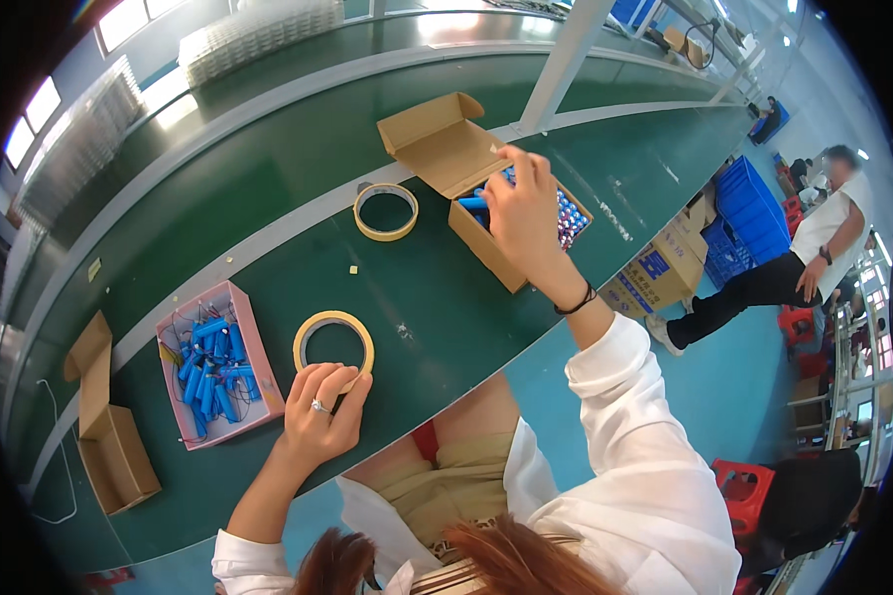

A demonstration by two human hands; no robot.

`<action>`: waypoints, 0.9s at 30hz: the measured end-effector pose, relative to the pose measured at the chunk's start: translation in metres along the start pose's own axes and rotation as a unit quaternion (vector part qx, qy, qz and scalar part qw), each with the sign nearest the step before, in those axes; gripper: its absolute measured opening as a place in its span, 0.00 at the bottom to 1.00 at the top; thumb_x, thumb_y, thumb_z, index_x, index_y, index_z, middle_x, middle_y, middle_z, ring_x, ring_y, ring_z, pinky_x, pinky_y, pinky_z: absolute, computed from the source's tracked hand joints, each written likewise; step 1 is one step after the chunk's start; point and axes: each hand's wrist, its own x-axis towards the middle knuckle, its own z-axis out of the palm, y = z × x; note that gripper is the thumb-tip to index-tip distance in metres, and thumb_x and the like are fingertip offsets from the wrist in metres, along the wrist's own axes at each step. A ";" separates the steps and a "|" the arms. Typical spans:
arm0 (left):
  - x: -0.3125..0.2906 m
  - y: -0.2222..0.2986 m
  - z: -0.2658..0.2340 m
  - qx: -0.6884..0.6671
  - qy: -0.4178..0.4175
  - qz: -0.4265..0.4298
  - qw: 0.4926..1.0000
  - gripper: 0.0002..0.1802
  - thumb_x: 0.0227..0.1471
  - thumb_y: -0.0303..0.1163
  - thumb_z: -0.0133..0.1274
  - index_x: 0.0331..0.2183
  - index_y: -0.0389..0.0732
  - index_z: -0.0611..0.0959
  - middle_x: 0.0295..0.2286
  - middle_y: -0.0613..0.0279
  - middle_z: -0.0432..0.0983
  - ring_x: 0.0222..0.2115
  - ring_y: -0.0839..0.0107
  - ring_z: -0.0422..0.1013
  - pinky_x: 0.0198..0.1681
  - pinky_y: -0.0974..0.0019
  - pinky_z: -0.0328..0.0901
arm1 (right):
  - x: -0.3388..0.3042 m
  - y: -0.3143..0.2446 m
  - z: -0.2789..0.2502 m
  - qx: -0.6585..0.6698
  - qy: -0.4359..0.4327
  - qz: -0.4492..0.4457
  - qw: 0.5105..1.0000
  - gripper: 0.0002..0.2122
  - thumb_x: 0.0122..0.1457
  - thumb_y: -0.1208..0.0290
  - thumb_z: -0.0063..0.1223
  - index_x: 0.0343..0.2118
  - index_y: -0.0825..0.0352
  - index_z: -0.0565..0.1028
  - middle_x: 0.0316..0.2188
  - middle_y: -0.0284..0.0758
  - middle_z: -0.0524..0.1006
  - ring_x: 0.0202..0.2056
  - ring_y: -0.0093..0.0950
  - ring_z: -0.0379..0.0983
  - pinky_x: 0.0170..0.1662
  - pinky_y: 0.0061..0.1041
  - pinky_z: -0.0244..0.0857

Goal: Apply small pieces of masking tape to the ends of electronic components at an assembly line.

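Long and dark green, the worktop [437, 337] curves across a workshop with a pale blue floor [556, 397], a white post [566, 69] rising behind it. Stacks of pale trays [258, 35] stand beyond, near bright windows [124, 22]. To the right are blue crates [749, 208], a large carton [660, 268], a red stool [744, 491] and a seated person [829, 228] in a white top.

The left hand [325, 405] has its fingers curled over the near rim of a yellow tape roll [365, 332], gripping it at the worktop's near side. A pink tray [256, 347] of blue cylindrical cells [208, 372] with thin wires sits left of it; a second tape roll [385, 235] lies farther back. The right hand [521, 198] is bent over an open cardboard box [481, 243] packed with cells [572, 216]; whether its fingers pinch one cannot be told.

That hand hides the middle of the box, and the left hand covers part of its roll. Hair [506, 555] blocks the lower edge, which cuts off the left sleeve [248, 565]; distant workers are too small to make out, and black rims crop the room's sides.
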 end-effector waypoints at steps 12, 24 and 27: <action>0.017 0.004 0.008 -0.130 -0.002 -0.038 0.991 0.15 0.30 0.17 0.53 0.29 0.34 0.77 0.30 0.56 0.68 0.27 0.60 0.68 0.29 0.64 0.64 | 0.004 0.010 -0.028 0.169 -0.043 -0.010 0.985 0.10 0.38 0.72 0.62 0.22 0.68 0.71 0.44 0.39 0.64 0.45 0.39 0.56 0.47 0.34 0.55; 0.029 0.028 0.040 -0.141 -0.006 0.087 0.986 0.16 0.29 0.17 0.52 0.29 0.33 0.77 0.29 0.56 0.69 0.26 0.61 0.68 0.27 0.64 0.65 | -0.007 0.006 0.001 0.009 -0.046 0.007 0.999 0.07 0.40 0.74 0.53 0.22 0.73 0.72 0.42 0.42 0.64 0.44 0.39 0.58 0.45 0.32 0.56; 0.024 0.033 0.051 -0.164 0.001 0.120 0.979 0.16 0.29 0.17 0.52 0.29 0.33 0.77 0.28 0.56 0.69 0.25 0.62 0.68 0.27 0.64 0.66 | -0.002 0.016 -0.002 -0.124 0.003 -0.049 0.991 0.07 0.42 0.75 0.50 0.23 0.74 0.71 0.42 0.41 0.64 0.43 0.35 0.58 0.43 0.30 0.57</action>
